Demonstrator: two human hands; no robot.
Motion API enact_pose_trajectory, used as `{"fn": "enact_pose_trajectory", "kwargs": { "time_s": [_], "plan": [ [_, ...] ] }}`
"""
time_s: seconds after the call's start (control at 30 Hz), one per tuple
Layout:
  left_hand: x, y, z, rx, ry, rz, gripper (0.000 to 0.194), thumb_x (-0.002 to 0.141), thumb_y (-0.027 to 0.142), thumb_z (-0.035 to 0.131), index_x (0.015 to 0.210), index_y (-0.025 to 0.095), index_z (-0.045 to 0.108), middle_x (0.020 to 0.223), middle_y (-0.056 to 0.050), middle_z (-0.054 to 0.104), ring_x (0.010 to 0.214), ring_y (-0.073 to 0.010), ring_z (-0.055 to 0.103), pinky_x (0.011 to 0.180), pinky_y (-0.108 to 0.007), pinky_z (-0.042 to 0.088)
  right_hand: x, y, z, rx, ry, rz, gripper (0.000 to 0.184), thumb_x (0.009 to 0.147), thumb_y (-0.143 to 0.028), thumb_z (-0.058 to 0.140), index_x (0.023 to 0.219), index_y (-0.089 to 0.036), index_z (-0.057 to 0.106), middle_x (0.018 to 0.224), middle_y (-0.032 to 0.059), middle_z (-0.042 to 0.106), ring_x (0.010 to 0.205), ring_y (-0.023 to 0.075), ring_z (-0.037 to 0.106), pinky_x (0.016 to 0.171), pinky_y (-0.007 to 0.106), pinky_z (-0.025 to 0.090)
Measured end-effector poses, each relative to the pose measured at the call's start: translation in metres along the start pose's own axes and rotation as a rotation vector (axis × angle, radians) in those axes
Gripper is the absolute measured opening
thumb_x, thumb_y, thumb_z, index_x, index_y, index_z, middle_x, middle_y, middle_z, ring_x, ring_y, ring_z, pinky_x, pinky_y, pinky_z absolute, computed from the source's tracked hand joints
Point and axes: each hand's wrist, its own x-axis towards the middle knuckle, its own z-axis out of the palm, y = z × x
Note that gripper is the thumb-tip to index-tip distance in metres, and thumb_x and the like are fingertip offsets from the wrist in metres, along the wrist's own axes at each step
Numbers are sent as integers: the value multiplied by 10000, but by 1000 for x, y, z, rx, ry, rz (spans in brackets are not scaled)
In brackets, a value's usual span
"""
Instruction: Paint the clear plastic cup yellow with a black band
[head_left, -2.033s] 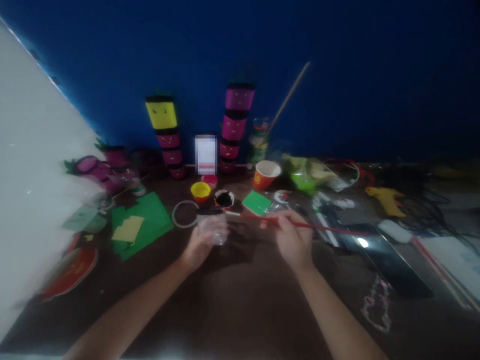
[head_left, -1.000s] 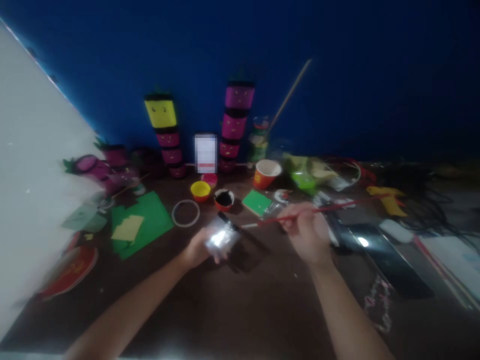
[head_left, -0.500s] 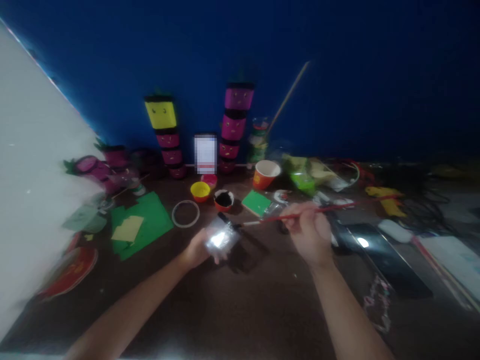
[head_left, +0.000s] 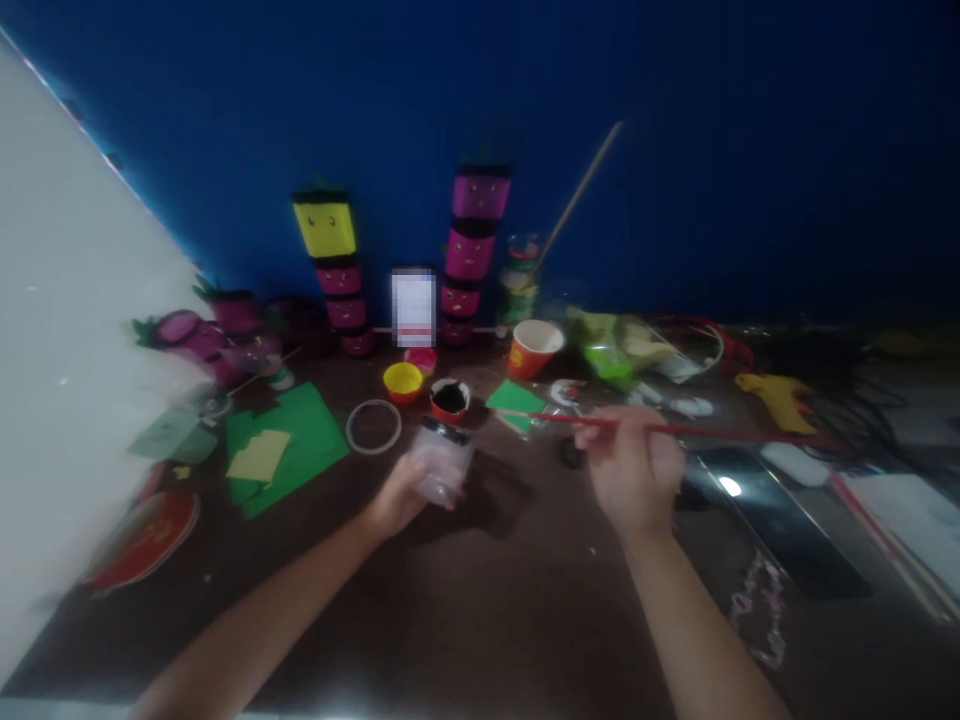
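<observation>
My left hand (head_left: 401, 492) is wrapped round a small clear plastic cup (head_left: 444, 462) with a black-painted band at its top edge. The cup is tilted above the dark table. In my right hand (head_left: 636, 470) is a thin red paintbrush (head_left: 705, 432), lying nearly level with its pale tip pointing left. That tip is to the right of the cup and apart from it, over a green pad (head_left: 517, 400). Just behind the clear cup stands a small cup of black paint (head_left: 448, 400). A yellow paint cup (head_left: 403, 382) and a pink one (head_left: 421, 360) are close by.
Stacked purple and yellow face figures (head_left: 472, 255) stand along the blue wall, near a phone (head_left: 413, 305). Left lie green paper (head_left: 304, 460) and a clear ring (head_left: 373, 428). Right are an orange paper cup (head_left: 534, 350), yellow glue gun (head_left: 776, 398), black tablet-like slab (head_left: 787, 530) and beaded bracelet (head_left: 761, 605).
The brush tip has moved away from the clear cup's rim, slightly up and right. My left hand has turned the cup, and its bright glare is gone.
</observation>
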Motion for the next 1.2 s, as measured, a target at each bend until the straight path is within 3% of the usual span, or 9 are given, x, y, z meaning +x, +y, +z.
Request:
{"fn": "enact_pose_trajectory", "kwargs": {
  "time_s": [0.1, 0.27, 0.47, 0.57, 0.9, 1.2],
  "plan": [
    [0, 1, 6, -4, 84, 103, 430, 677, 397, 707, 1029, 167, 616, 946, -77, 677, 858, -211, 658, 675, -276, 531, -11, -2, 5, -102, -26, -65, 123, 861, -296, 546, 863, -214, 638, 671, 8, 654, 610, 149, 641, 577, 289, 537],
    [1, 4, 10, -17, 179, 172, 503, 609, 379, 776, 1048, 212, 595, 1073, -66, 648, 1029, -248, 614, 821, -335, 505, -32, -9, 19, -345, -249, -253, 173, 794, -111, 570, 862, -210, 694, 795, 43, 722, 727, 184, 687, 641, 310, 572],
    [1, 6, 12, 5, 243, 197, 540, 605, 402, 773, 1065, 216, 560, 1180, -95, 602, 1117, -273, 563, 904, -388, 461, -38, -9, 24, -342, -231, -246, 178, 788, -105, 552, 857, -193, 691, 773, 53, 723, 700, 181, 686, 595, 304, 581],
    [0, 7, 13, 13, 258, 193, 553, 612, 410, 763, 1081, 212, 545, 1198, -105, 590, 1144, -289, 543, 946, -425, 431, -36, -11, 25, -377, -247, -316, 186, 777, -86, 544, 827, -196, 685, 771, 51, 715, 714, 177, 679, 636, 314, 576],
    [2, 5, 12, 34, 333, 217, 547, 600, 362, 778, 1077, 207, 560, 1108, -81, 622, 1080, -272, 581, 934, -415, 442, -33, -23, 28, -524, -418, -492, 246, 720, -27, 536, 868, -182, 656, 837, 69, 702, 750, 166, 673, 655, 280, 564],
    [2, 3, 11, 21, 346, 247, 556, 584, 307, 797, 1079, 210, 562, 1108, -73, 629, 1045, -246, 600, 915, -387, 462, -35, -27, 29, -536, -420, -475, 251, 724, -46, 529, 857, -213, 661, 830, 64, 699, 747, 181, 674, 642, 300, 571]
  ]
}}
